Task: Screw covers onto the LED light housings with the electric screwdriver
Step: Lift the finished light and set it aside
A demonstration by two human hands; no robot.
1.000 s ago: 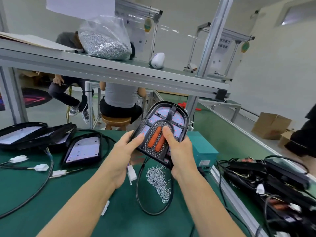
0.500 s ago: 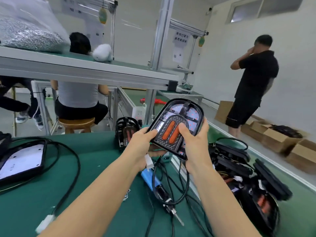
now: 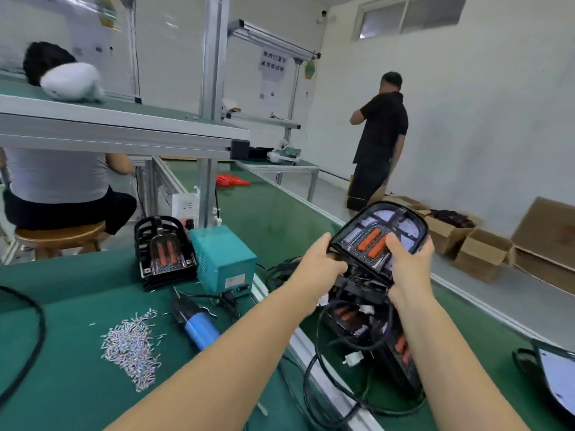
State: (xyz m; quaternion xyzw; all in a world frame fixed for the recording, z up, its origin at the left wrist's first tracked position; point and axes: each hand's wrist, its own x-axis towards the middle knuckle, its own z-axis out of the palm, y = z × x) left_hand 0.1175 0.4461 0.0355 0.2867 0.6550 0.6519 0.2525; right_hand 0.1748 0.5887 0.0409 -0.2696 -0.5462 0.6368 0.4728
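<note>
head view: both hands' grip (image 3: 364, 259) flanks the housing (image 3: 378, 236).

The wall notice (image 3: 273, 64) is too blurred to read; the right edge crops a housing (image 3: 557, 377).

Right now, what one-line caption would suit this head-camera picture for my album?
Both hands, left and right, hold an LED light housing above a pile of others, screwdriver lying on the bench.
</note>
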